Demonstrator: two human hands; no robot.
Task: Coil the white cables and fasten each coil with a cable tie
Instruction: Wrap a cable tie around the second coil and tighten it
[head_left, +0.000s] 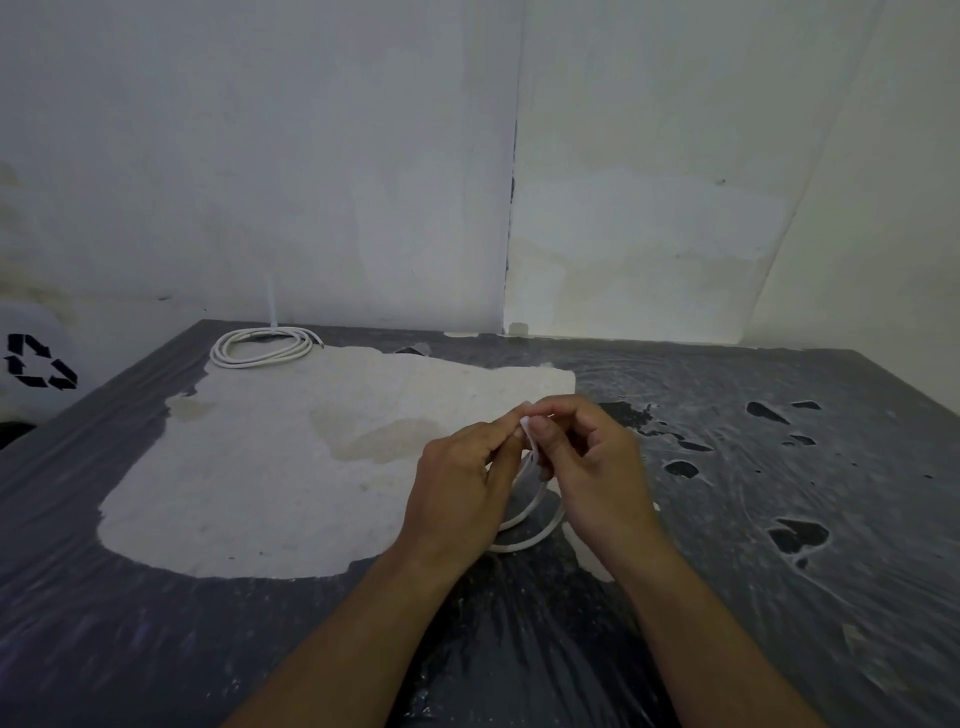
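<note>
A white cable coil (524, 519) hangs in loops between my two hands near the middle of the table. My left hand (460, 491) pinches the top of the coil. My right hand (589, 457) meets it, fingertips closed on a small white cable tie (527, 423) at the coil's top. Most of the coil is hidden behind my hands. A second white cable coil (262, 347) lies flat at the table's far left, with a white cable tie (271, 306) standing up from it.
The table (779, 493) wears wrinkled dark plastic with torn holes at the right and a large pale bare patch (270, 467) at the left. White walls stand behind. A white bin with a black recycling mark (39, 361) sits beyond the left edge.
</note>
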